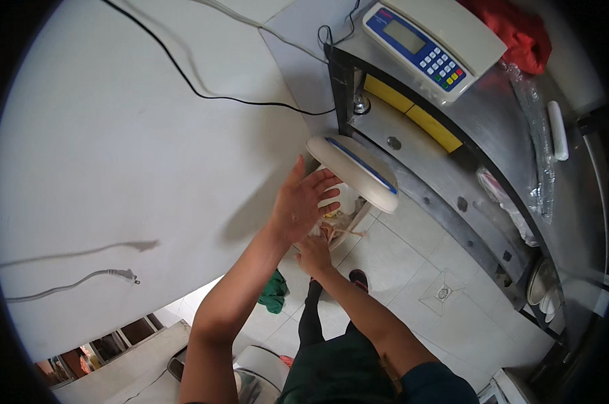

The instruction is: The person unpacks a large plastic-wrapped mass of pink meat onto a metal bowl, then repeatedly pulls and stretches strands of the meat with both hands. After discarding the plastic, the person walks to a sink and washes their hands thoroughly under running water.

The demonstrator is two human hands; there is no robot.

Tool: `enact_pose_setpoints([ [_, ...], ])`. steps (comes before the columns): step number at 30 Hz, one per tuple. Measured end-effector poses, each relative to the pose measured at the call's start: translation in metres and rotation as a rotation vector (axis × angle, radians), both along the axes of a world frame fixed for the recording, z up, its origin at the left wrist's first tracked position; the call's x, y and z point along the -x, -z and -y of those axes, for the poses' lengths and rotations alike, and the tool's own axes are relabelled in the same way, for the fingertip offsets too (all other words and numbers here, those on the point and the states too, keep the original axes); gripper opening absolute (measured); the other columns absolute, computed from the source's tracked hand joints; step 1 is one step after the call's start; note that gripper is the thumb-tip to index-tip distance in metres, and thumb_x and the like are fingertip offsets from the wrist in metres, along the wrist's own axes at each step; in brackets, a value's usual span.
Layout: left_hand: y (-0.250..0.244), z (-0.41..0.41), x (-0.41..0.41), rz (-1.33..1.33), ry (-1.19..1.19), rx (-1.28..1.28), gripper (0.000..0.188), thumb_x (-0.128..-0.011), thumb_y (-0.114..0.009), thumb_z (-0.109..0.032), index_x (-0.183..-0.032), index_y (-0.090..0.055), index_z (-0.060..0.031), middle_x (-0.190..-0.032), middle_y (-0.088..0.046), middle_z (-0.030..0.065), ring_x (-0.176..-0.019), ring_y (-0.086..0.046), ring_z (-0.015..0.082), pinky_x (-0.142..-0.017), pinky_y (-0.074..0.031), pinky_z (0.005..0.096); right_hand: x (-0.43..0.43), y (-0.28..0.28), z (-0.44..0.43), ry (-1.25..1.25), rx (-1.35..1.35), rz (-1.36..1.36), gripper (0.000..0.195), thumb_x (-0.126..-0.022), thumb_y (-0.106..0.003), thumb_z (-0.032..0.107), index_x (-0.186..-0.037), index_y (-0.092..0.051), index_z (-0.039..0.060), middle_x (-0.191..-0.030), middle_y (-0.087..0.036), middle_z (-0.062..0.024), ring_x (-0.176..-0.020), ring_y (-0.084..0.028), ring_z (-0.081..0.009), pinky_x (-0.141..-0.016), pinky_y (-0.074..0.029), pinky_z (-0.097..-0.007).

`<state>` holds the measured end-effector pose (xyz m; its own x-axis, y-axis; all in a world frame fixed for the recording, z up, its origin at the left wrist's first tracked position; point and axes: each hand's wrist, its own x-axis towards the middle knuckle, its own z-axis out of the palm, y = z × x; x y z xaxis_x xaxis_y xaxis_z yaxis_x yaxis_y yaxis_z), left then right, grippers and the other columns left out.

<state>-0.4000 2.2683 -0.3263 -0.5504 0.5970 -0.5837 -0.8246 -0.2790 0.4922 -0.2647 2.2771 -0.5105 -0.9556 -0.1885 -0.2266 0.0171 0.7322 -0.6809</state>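
Note:
A cream bin lid [352, 174] with a blue stripe is tipped up on edge at the white wall. My left hand [302, 204] has its fingers spread, and its upper fingertips meet the lid's lower edge; whether they press on it is unclear. Below the lid is the open bin [352, 227], with crumpled plastic and other waste [337, 222] inside. My right hand [314, 256] is at the bin's near side, under my left wrist. Its fingers are partly hidden, so I cannot tell whether they grip anything.
A metal work table [506, 116] with a lower shelf [436, 166] stands right, carrying a digital scale [420, 48], red cloth [522, 38] and plastic film [537, 151]. A green cloth or bag [274, 293] lies on the tiled floor [410, 252]. A loose plug [125, 275] hangs left.

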Motion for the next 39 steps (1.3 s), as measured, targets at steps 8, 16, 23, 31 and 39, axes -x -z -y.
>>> enact_pose_setpoints([
  [8,0.083,0.214,-0.192,0.168,-0.513,0.647,0.060,-0.087,-0.037,-0.057,-0.130,-0.039,-0.0153,-0.135,-0.038,0.0025,-0.117,-0.038,0.0250,-0.096,-0.032,0.0432,-0.108,-0.057,-0.005,-0.448,0.062,0.447,0.033,-0.078,-0.057,0.029,-0.105,-0.059,0.0093,-0.102,-0.061,-0.0138,-0.097,-0.057,-0.0303,-0.082,-0.045,-0.0421],
  [16,0.017,0.437,-0.451,0.495,-1.144,0.845,0.067,-0.078,-0.043,-0.065,-0.121,-0.045,-0.0138,-0.127,-0.041,0.0044,-0.113,-0.037,0.0256,-0.094,-0.031,0.0486,-0.163,0.045,-0.053,-0.453,0.068,0.505,0.030,-0.073,-0.059,0.033,-0.091,-0.066,0.0107,-0.088,-0.066,-0.0108,-0.083,-0.062,-0.0254,-0.074,-0.048,-0.0352],
  [23,0.163,0.263,-0.257,0.113,-0.302,0.517,0.054,-0.090,-0.036,-0.052,-0.125,-0.045,-0.0115,-0.126,-0.047,0.0050,-0.104,-0.043,0.0237,-0.091,-0.037,0.0415,-0.124,0.179,-0.110,0.485,0.027,0.542,0.061,-0.066,-0.072,0.031,-0.119,-0.050,0.0079,-0.103,-0.059,-0.0165,-0.093,-0.058,-0.0270,-0.075,-0.049,-0.0350],
  [31,0.308,0.138,-0.137,0.156,-0.405,0.649,0.077,-0.081,-0.038,-0.068,-0.126,-0.043,-0.0053,-0.126,-0.045,0.0074,-0.111,-0.038,0.0262,-0.095,-0.029,0.0433,-0.063,0.249,-0.082,0.531,0.301,0.138,0.058,-0.067,-0.072,0.019,-0.118,-0.048,0.0024,-0.110,-0.052,-0.0183,-0.101,-0.051,-0.0306,-0.082,-0.046,-0.0373],
  [39,0.244,0.126,-0.134,0.194,-0.591,0.567,0.069,-0.083,-0.039,-0.064,-0.121,-0.045,-0.0062,-0.113,-0.048,0.0060,-0.101,-0.042,0.0220,-0.093,-0.029,0.0402,-0.081,0.153,-0.085,0.595,0.510,0.561,0.032,-0.076,-0.067,0.018,-0.100,-0.058,0.0001,-0.092,-0.060,-0.0142,-0.078,-0.060,-0.0229,-0.070,-0.048,-0.0336],
])
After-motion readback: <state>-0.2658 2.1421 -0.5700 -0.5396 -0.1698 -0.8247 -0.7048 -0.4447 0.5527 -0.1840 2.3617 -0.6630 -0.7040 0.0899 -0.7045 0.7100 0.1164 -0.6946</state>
